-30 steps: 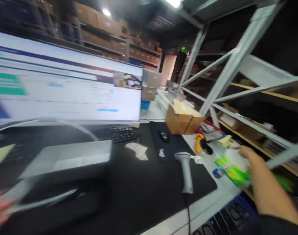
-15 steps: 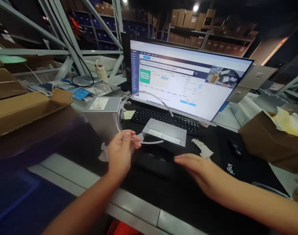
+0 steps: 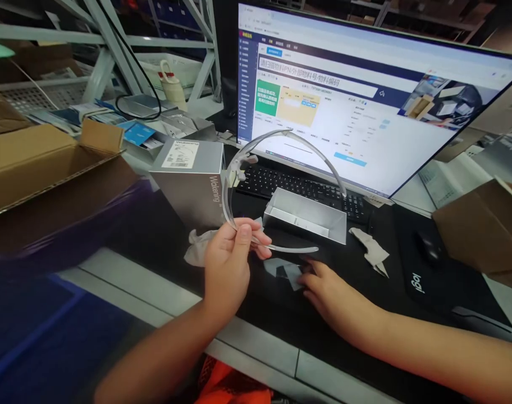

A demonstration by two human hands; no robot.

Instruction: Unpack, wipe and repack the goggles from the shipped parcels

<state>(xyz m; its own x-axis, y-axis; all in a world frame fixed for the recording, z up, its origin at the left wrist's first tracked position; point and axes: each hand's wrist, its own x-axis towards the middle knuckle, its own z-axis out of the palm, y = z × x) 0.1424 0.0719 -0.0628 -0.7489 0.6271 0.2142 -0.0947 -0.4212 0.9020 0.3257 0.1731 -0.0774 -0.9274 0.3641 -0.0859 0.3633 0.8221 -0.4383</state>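
Note:
My left hand (image 3: 231, 252) pinches a clear, curved plastic frame (image 3: 287, 133) between thumb and fingers. Both of its arms arc to the right, and small fittings sit at its left bend. Low over the black mat, my right hand (image 3: 329, 286) has its fingers bent at the edge of a clear plastic film (image 3: 286, 271); the fingertips are partly hidden. Behind the hands lies a silver box tray (image 3: 338, 227) with a pale insert. A silver "Wakening" box (image 3: 184, 185) stands just left of the frame, and crumpled white paper (image 3: 195, 249) lies by my left wrist.
A monitor (image 3: 323, 106) and a black keyboard (image 3: 260, 182) stand behind the tray. On the right are a torn paper piece (image 3: 371, 251), a mouse (image 3: 427, 247) and a brown carton (image 3: 479, 235). An open carton (image 3: 62, 185) fills the left side.
My right hand has gone from flat and outstretched to bent fingers at the clear film. My left hand still holds the frame. The view has tilted down and come closer.

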